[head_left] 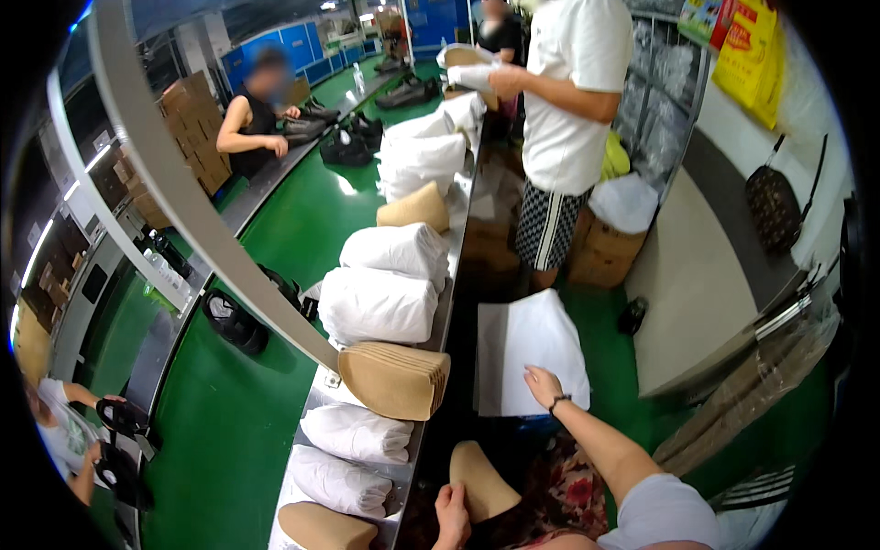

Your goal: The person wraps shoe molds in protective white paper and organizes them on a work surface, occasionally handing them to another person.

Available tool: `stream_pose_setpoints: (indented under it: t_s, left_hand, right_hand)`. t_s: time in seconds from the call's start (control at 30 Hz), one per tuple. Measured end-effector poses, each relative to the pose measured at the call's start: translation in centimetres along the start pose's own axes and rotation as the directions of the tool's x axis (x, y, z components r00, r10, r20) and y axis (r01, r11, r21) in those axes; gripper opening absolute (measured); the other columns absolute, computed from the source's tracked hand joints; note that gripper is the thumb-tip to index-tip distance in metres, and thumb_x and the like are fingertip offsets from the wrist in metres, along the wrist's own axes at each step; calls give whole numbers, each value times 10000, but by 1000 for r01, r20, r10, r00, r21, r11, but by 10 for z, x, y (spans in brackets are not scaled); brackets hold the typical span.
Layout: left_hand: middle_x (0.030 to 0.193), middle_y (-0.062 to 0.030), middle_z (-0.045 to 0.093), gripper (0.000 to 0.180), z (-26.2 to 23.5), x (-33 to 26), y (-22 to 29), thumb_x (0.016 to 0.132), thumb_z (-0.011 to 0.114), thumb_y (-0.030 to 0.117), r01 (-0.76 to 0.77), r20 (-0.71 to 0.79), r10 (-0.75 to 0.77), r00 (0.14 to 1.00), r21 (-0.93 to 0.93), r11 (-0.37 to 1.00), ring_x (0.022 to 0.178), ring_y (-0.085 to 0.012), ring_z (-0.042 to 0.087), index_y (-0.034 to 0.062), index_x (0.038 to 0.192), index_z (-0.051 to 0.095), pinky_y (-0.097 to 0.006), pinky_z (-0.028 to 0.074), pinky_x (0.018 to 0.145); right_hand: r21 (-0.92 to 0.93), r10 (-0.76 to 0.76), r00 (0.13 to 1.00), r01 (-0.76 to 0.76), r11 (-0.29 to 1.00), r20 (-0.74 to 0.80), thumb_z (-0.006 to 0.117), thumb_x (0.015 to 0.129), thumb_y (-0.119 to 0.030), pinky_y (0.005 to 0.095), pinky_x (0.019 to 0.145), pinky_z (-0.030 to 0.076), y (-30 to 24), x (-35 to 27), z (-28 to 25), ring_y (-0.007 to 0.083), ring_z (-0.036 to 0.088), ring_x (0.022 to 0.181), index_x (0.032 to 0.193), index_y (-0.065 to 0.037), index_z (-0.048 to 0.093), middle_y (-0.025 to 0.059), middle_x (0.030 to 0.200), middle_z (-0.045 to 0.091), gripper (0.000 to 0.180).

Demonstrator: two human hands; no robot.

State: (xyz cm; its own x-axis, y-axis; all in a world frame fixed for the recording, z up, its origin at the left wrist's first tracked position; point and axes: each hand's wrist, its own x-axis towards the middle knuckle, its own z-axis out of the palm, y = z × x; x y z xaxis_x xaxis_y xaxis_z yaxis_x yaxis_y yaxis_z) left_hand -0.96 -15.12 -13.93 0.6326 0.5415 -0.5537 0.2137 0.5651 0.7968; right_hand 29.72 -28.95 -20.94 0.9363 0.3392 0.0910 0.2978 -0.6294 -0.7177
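Observation:
My left hand (452,515), at the bottom middle, is closed on the edge of a tan, curved, tongue-shaped board (481,484) held over my lap. Farther right my right hand (544,387), a dark bracelet at its wrist, lies on white paper sheets (532,344), its fingertips drawn together on the top sheet. That sheet slants across the greyer ones beneath it. Left of my left hand, along the bench edge, sit a stack of similar tan boards (390,380), a single tan board (325,527) and several white paper-wrapped bundles (378,307).
A green conveyor belt (211,431) with black shoes (234,321) runs beyond the bench. A slanted white post (220,220) crosses in front of it. A person in a white shirt (577,101) stands ahead; others work across the belt. A pale cabinet (683,275) stands at right.

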Motion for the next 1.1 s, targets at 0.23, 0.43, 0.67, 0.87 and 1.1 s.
stream_pose_setpoints:
  t_s: [0.23, 0.43, 0.67, 0.87, 1.1]
  left_hand:
    - [1102, -214, 556, 504, -12, 1, 9, 866, 557, 373, -69, 17, 69, 997, 470, 880, 1023, -283, 497, -30, 1167, 526, -360, 407, 868]
    - [1280, -269, 424, 450, -37, 28, -38, 831, 549, 296, -196, 137, 142, 980, 601, 774, 1137, -447, 429, 104, 1237, 517, -461, 380, 959]
    - [1115, -163, 466, 364, -17, 22, -16, 835, 556, 257, -125, 122, 76, 990, 470, 874, 984, -296, 451, 65, 1141, 507, -395, 388, 843]
    - [815, -8, 545, 198, 30, 9, 32, 925, 506, 181, 62, 13, -65, 998, 149, 987, 733, -68, 449, -13, 924, 544, -206, 383, 671]
    - [849, 3, 536, 210, 61, -4, 44, 934, 499, 205, -243, 194, 210, 958, 168, 955, 777, -66, 448, 1, 965, 537, -220, 398, 708]
  right_hand:
    - [-548, -95, 986, 156, 822, 139, 499, 862, -372, 539, 1053, 165, 5, 19, 55, 353, 191, 1333, 1365, -174, 381, 173, 1438, 233, 554]
    - [-533, -195, 980, 178, 827, 24, 509, 862, -276, 508, 1047, 193, 11, 18, 54, 325, 275, 1304, 1263, -146, 501, 155, 1386, 343, 422]
    - [-8, -146, 960, 148, 989, -240, 531, 850, -120, 445, 942, 380, 61, 29, 57, 312, 514, 1120, 1032, -52, 627, 115, 1054, 620, 217]
    - [546, 339, 936, -238, 803, -90, 509, 867, -36, 241, 632, 428, 46, 32, 0, 89, 521, 710, 919, 39, 628, 21, 759, 607, 151]
    - [867, 224, 974, -148, 476, 44, 502, 899, -73, 224, 773, 443, -87, -49, -111, 92, 561, 847, 1089, 52, 586, 34, 957, 620, 242]
